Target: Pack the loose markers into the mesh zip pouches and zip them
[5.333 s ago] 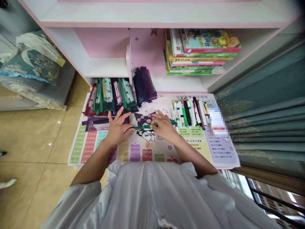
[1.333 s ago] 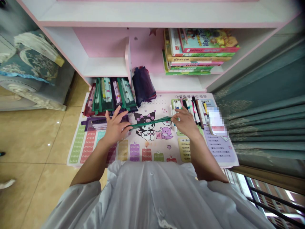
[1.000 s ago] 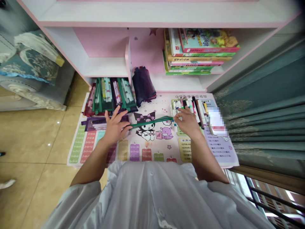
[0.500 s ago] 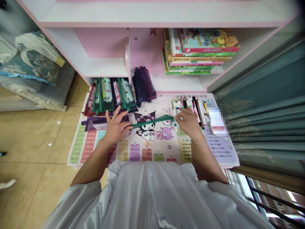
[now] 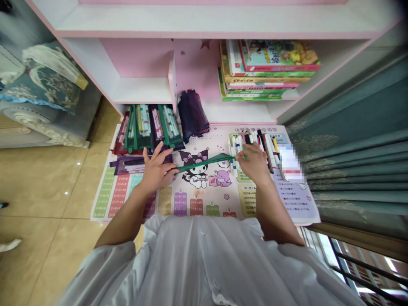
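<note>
A green mesh zipper pouch (image 5: 205,162) is stretched sideways between my two hands, seen nearly edge-on above the desk. My left hand (image 5: 157,168) pinches its left end between thumb and a finger, the other fingers spread. At the right end, the fingertips of my right hand (image 5: 253,161) are closed on the pouch. Loose markers (image 5: 236,144) lie just beyond and beside my right hand. Next to my left hand is a purple mesh pouch (image 5: 119,165) with pens inside. Behind it sit several filled mesh pouches (image 5: 143,123) in green, purple and red.
Folded dark mesh pouches (image 5: 193,114) lie against the shelf back. A stack of books (image 5: 264,78) stands in the shelf at right. On the desk's right side is a blurred-out phone-like object (image 5: 290,163). A teal curtain (image 5: 357,140) hangs at the right.
The green pouch stays held at both ends. A bit of green now shows past my right fingertips, and the pouch looks slightly wider near that end. Both hands have barely moved.
</note>
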Demonstrator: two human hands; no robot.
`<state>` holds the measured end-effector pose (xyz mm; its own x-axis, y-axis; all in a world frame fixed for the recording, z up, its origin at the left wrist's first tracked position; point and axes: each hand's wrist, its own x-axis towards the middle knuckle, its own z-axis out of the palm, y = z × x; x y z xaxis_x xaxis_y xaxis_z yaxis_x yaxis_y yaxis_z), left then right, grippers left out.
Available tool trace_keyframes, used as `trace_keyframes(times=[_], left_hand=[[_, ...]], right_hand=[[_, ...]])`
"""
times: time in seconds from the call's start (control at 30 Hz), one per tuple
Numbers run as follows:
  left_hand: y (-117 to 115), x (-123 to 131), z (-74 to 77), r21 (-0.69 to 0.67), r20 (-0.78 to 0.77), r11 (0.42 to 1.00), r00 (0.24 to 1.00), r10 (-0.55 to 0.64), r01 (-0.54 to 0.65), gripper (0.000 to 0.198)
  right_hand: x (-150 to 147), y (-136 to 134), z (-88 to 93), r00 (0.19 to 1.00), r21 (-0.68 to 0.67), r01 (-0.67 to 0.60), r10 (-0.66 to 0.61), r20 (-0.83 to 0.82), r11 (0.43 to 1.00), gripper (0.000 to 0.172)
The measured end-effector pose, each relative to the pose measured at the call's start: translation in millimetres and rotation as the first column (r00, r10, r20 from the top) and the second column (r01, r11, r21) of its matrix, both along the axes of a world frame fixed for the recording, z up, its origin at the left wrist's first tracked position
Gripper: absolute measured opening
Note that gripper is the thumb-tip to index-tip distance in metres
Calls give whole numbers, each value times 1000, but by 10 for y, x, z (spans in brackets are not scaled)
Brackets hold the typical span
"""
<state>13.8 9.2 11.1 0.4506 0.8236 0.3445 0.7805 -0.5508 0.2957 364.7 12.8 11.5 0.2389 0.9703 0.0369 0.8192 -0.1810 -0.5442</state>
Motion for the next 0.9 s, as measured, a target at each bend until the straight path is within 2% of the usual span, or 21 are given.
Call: trace_keyframes(times=[0.2,0.3,0.47,0.63,0.73,0.9], left_hand=[[-12,7,-54,56,49,998,999,-3,1,24],[-53,72,-65,62,88,998,996,11,-16,25],[-179,270,-83,152,186,987,982,16,-45,26],[-320,429,-103,238,257,970,966,-3,-60,25],[-374,485,-105,257,267,965,963,-21,-50,24],[-443,573,-133,272,262,962,964,-41,-33,20]], right_hand=[[-72,-20,-65,999,128,42,-38,-33,991,15],[-212,-86,-70,994,230,87,-69,-86,969,26],[-561,-223,-94,981,243,1,46,-189,970,48],[-774,-280,-177,969,240,-34,90,-228,970,59],[-818,-283,-223,956,224,-84,142,-256,971,54],[-863,-263,-300,953,177,-89,136,-270,980,28]])
